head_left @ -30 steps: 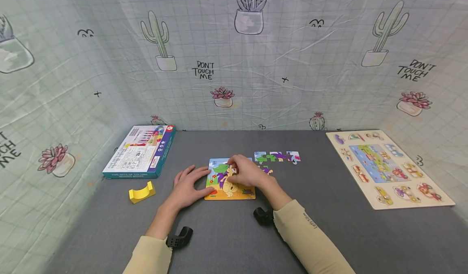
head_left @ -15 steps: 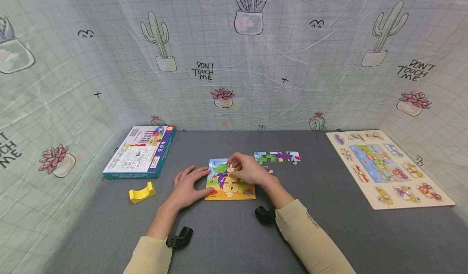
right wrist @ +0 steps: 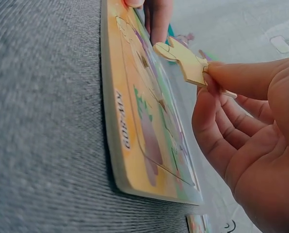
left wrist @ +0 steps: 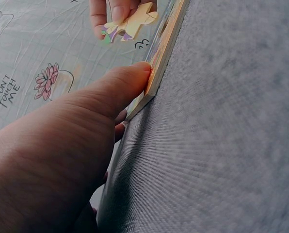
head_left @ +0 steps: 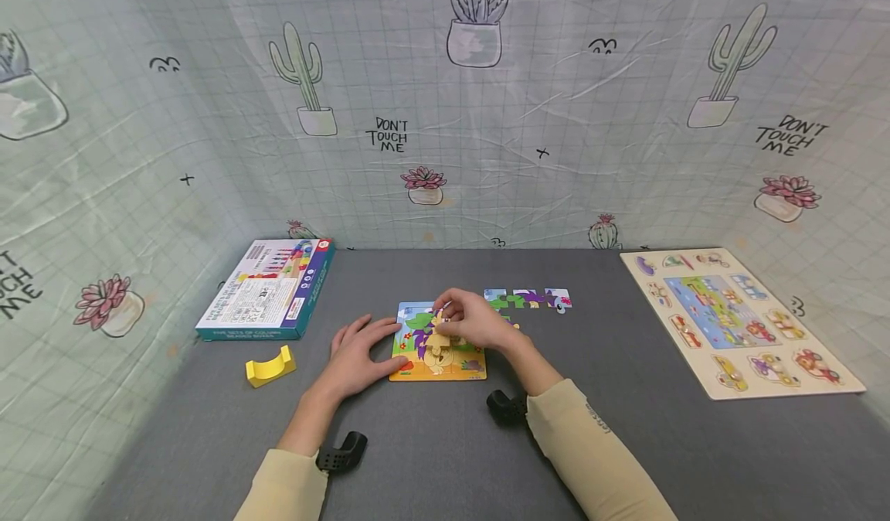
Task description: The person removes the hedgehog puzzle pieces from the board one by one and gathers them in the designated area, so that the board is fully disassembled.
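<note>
My right hand (head_left: pixel 476 321) pinches a pale yellow puzzle piece (right wrist: pixel 183 60) between thumb and fingers. The piece, with purple and green patches on one side, is held raised over the puzzle board (head_left: pixel 455 375) in both wrist views. That board lies flat and bears a colourful cartoon animal picture with an orange lower edge. At its left side my left hand (head_left: pixel 358 357) lies with fingers spread and fairly straight. In the left wrist view its thumb (left wrist: pixel 130 80) presses on the board's corner. My right hand hides the board's upper right part in the head view.
Several loose puzzle pieces (head_left: pixel 531 297) lie behind and right of the board. A yellow curved block (head_left: pixel 270 367) and a flat box (head_left: pixel 267 289) are at the left. A wooden peg-puzzle board (head_left: pixel 695 366) lies at the right. Printed cloth (head_left: pixel 626 173) walls the table (head_left: pixel 417 459).
My right hand has lifted and shifted slightly right and back, and the yellow piece shows more plainly in its fingers. My left hand stays at the board's left side.
</note>
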The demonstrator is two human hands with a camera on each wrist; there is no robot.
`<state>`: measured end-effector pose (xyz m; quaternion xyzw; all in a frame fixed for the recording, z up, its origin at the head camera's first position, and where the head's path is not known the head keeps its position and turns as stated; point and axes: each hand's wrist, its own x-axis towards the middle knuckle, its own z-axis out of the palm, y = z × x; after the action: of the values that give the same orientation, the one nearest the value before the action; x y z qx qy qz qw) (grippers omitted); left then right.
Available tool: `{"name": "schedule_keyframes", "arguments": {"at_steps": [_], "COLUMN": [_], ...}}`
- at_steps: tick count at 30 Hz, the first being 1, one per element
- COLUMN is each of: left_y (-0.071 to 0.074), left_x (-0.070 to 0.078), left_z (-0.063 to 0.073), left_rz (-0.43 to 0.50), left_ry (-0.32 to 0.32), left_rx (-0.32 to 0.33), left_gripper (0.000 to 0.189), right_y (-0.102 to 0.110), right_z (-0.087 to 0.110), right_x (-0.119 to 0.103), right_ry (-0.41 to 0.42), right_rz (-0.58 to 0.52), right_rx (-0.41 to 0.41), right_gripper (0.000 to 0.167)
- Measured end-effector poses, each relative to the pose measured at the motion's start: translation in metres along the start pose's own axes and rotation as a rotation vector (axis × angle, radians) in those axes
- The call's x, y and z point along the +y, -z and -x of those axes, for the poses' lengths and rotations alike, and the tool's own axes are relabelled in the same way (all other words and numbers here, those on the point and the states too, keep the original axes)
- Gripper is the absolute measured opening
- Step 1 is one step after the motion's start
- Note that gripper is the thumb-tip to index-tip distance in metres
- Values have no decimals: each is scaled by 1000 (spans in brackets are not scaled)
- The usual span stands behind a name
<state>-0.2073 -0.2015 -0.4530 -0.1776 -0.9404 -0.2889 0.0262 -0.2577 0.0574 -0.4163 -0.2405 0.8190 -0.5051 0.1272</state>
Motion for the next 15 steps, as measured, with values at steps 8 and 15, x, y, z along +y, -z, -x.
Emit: {"name": "schedule_keyframes", "arguments": {"at_steps": [8,15], "left_y": [0,0], "left_x": [0,0], "left_z": [0,-1], "left_rz": [1,-2], "left_ry": [0,4], "left_rx": [-2,-10], "left_gripper": [62,63], "right_y": [5,15], "right_z": [2,4], "right_x": [2,2], "right_ry": [-10,-6], "right_rz": [-23,-46], "right_rx": [-5,-2], "right_gripper": [22,25]}}
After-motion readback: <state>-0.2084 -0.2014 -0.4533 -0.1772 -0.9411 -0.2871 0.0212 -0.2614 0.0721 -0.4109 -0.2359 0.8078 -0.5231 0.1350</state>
